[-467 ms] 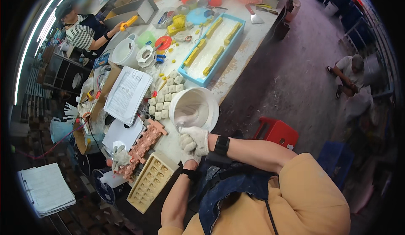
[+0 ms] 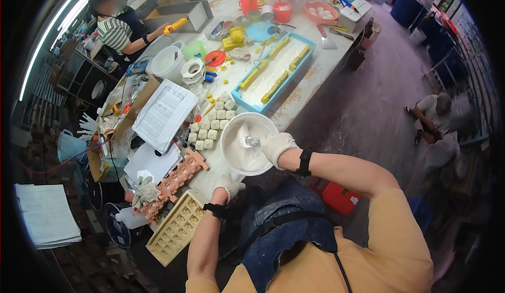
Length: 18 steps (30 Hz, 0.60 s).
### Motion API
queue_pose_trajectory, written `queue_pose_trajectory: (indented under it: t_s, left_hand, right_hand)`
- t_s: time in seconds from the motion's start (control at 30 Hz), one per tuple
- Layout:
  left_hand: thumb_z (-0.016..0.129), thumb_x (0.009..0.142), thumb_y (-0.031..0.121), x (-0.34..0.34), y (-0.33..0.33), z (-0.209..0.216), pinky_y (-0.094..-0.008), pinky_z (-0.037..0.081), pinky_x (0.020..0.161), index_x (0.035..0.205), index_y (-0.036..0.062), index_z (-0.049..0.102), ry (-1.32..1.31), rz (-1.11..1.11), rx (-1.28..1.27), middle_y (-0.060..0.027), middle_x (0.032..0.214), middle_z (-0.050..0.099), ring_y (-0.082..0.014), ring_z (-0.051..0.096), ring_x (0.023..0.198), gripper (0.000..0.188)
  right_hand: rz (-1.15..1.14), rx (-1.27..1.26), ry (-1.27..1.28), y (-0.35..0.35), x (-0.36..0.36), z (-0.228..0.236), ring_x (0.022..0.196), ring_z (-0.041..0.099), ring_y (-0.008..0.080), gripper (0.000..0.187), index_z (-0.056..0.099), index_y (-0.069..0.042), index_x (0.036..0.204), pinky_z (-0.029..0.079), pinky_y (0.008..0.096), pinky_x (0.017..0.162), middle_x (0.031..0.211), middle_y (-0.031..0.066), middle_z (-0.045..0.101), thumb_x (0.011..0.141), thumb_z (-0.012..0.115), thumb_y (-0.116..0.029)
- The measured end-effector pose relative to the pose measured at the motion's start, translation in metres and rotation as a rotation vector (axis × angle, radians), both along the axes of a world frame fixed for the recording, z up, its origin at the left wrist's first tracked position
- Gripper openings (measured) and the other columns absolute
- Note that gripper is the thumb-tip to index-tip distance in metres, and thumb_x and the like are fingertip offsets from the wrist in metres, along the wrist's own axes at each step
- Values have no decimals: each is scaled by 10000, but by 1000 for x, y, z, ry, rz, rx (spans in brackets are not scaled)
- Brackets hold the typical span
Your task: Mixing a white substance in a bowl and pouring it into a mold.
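Both my hands wear off-white knit gloves. My right hand (image 2: 278, 148) reaches over the rim of a white bucket (image 2: 227, 157), closed on a shiny, clear cup-like thing (image 2: 252, 142). That thing's end dips into the pale, thick mix (image 2: 251, 160) inside the bucket. Below the bucket's near side, my left hand (image 2: 230, 187) is closed by a white tab that looks like the bucket's handle; its fingertips are partly hidden. Left of the bucket sit rows of small whitish blocks (image 2: 212, 125). Close to my left wrist lies a cream mold with several hollows (image 2: 179, 227).
A blue tray (image 2: 247, 104) with yellow strips stands beyond the bucket. Papers (image 2: 165, 115) and a pinkish lumpy mold (image 2: 179, 180) lie left. A red stool (image 2: 339, 196) stands at right. One person (image 2: 118, 33) holds a yellow tool; another (image 2: 434, 117) crouches far right.
My hands, together at the bucket's near rim before, have parted. The right has moved over the bucket with the shiny thing, and the left sits lower. The bucket's opening now faces me more.
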<state>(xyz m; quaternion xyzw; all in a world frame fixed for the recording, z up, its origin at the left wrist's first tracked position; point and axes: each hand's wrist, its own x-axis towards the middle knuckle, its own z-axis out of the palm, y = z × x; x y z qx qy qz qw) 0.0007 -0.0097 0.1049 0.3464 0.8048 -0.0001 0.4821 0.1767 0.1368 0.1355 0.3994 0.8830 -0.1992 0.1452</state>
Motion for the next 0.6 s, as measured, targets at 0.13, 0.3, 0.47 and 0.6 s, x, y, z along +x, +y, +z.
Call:
queue_pose_trajectory:
  t_s: [0.13, 0.3, 0.47, 0.6]
  left_hand:
    - [724, 681, 293, -4, 7, 2, -418, 537, 833, 1096, -50, 643, 168, -211, 89, -261, 1040, 677, -359, 671, 983, 545]
    - [696, 715, 301, 3, 8, 14, -436, 504, 912, 1054, 15, 659, 360, -233, 217, -248, 1100, 661, -373, 635, 1064, 445]
    - [711, 735, 323, 1, 13, 32, -440, 510, 879, 1092, 53, 630, 425, -133, 166, -224, 1070, 675, -374, 646, 1034, 455]
    - [707, 730, 334, -7, 7, 21, -443, 508, 876, 1086, 54, 633, 406, -113, 176, -225, 1057, 678, -377, 646, 1029, 459]
  right_hand:
    - [242, 346, 293, 15, -16, 32, 837, 694, 332, 221, 689, -75, 1006, 547, 446, 725, 923, 192, 694, 897, 518, -163]
    - [116, 388, 180, 56, 7, 56, 884, 694, 345, 213, 683, -136, 1020, 553, 443, 733, 944, 178, 682, 917, 512, -210]
    - [-82, 200, 7, 57, 41, 26, 940, 688, 355, 288, 594, -169, 1212, 546, 466, 765, 1000, 186, 693, 956, 467, -207]
    - [-344, -83, 44, 30, 66, -23, 984, 677, 348, 280, 638, -139, 1145, 535, 454, 789, 1046, 170, 694, 919, 523, -257]
